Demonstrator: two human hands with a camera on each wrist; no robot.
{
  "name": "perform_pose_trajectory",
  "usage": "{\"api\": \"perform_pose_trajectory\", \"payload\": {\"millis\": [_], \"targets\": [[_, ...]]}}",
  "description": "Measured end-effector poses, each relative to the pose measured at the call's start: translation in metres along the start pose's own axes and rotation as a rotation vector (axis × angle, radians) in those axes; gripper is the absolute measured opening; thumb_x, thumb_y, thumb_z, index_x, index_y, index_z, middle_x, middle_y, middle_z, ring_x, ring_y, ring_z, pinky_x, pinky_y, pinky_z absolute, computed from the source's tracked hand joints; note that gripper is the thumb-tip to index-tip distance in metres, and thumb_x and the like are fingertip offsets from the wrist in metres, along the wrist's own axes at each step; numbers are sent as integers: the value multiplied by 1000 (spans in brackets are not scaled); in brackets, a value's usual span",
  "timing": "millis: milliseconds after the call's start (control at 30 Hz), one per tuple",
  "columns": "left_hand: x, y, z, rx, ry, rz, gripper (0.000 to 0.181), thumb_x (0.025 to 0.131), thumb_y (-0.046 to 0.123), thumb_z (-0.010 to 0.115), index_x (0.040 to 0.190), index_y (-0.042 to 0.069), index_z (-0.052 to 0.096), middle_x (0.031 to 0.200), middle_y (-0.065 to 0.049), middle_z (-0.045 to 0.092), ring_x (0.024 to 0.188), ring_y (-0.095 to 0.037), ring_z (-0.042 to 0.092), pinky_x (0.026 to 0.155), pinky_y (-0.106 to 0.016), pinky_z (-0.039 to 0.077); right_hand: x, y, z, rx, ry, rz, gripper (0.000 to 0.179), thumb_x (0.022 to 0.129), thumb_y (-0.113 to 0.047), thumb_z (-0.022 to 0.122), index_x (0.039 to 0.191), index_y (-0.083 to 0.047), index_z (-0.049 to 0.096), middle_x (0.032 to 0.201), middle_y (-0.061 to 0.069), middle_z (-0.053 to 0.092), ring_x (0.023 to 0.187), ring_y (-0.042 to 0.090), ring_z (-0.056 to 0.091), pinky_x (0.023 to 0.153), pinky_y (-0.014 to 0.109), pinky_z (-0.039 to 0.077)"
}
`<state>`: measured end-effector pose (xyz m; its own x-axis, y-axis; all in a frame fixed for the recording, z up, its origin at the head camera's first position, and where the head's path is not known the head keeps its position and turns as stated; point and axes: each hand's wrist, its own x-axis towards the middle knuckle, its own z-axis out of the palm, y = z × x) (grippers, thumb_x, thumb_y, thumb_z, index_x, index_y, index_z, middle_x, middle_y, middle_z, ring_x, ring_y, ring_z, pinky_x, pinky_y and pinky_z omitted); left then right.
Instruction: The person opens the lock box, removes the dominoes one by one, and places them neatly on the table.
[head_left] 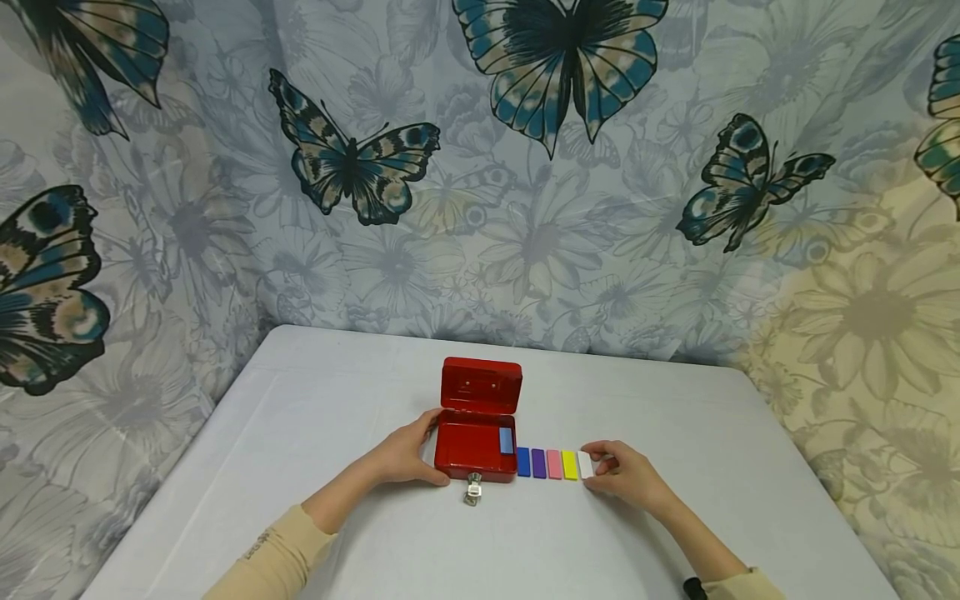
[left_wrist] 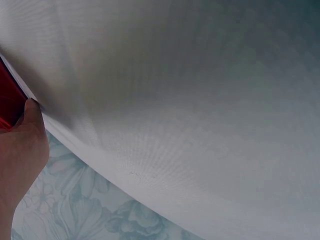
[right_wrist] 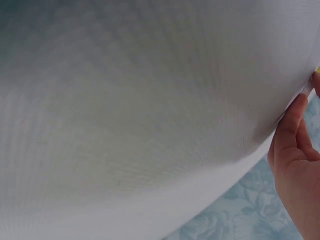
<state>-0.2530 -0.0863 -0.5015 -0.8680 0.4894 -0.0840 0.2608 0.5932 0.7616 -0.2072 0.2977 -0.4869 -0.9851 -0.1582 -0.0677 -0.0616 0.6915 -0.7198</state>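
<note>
A red metal cash box [head_left: 468, 454] stands on the table with its lid [head_left: 481, 385] raised. Inside it, against the right wall, lies a light blue flat bar [head_left: 506, 440]. My left hand [head_left: 408, 450] holds the box's left side, thumb by the front corner and fingers farther back. To the right of the box is a row of flat bars: blue [head_left: 523, 462], purple [head_left: 538, 463], pink [head_left: 554, 464], yellow [head_left: 570, 465] and white [head_left: 585, 465]. At the row's right end, my right hand [head_left: 626, 477] pinches the white bar by its ends between thumb and fingers.
A small metal padlock [head_left: 472, 490] hangs at the front of the box. The white-covered table [head_left: 360, 367] meets butterfly-patterned fabric [head_left: 525, 250] at its back and sides.
</note>
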Motion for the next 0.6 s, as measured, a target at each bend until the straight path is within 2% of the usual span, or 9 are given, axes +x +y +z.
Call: {"api": "perform_pose_trajectory", "payload": {"millis": [600], "targets": [[1,-2,1,-1,0,2,103,67,32,88,149,7,30,148,-12,42,135,-30,43,107,-48,40,-1,-1,0,5,3,3,50,74,-6,83,120,-1,63,100,7,57,84,19,54,65,21,49]]}}
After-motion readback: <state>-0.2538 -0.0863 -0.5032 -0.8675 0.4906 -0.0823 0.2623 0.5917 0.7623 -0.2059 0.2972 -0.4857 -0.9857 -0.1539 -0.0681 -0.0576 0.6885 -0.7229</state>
